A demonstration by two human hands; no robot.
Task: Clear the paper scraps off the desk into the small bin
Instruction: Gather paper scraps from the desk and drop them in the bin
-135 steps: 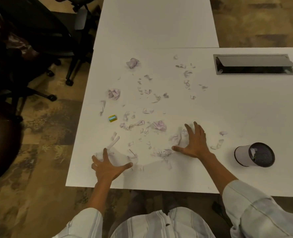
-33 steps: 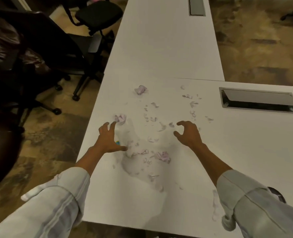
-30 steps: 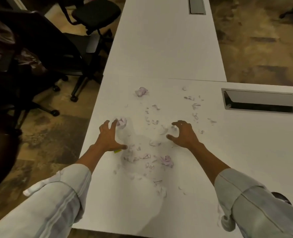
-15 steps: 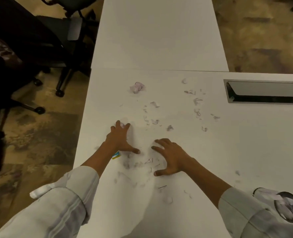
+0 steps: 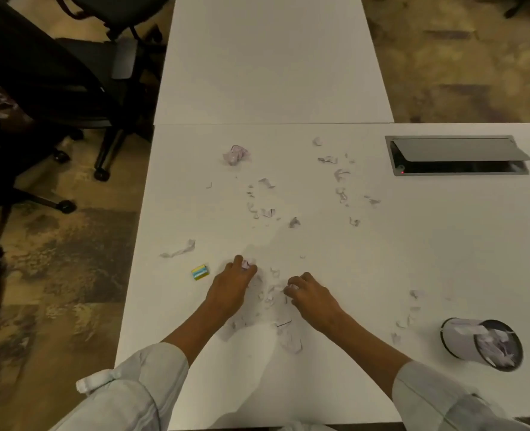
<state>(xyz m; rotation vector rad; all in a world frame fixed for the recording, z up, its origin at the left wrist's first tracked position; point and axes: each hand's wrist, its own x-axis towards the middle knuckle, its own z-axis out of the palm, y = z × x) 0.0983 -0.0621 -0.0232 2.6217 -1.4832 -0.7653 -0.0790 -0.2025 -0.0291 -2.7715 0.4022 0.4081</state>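
Torn pale paper scraps (image 5: pixel 270 213) are strewn over the white desk (image 5: pixel 413 259). A crumpled ball (image 5: pixel 235 154) lies toward the far side, and a long strip (image 5: pixel 180 250) sits near the left edge. My left hand (image 5: pixel 231 287) is curled with a scrap wad showing between its fingers. My right hand (image 5: pixel 312 298) is closed on scraps too, a small heap (image 5: pixel 271 295) lying between the two hands. The small round bin (image 5: pixel 481 342) lies on its side at the near right, with scraps inside.
A small yellow-and-blue block (image 5: pixel 200 272) lies just left of my left hand. A recessed cable box with a raised lid (image 5: pixel 456 155) sits at the far right. Office chairs (image 5: pixel 102 57) stand on the floor to the left. A second desk (image 5: pixel 270 57) adjoins the far side.
Both hands dragged scraps toward me from mid-desk and closed from spread flat to curled around paper. The view tilted down, bringing the bin fully into sight.
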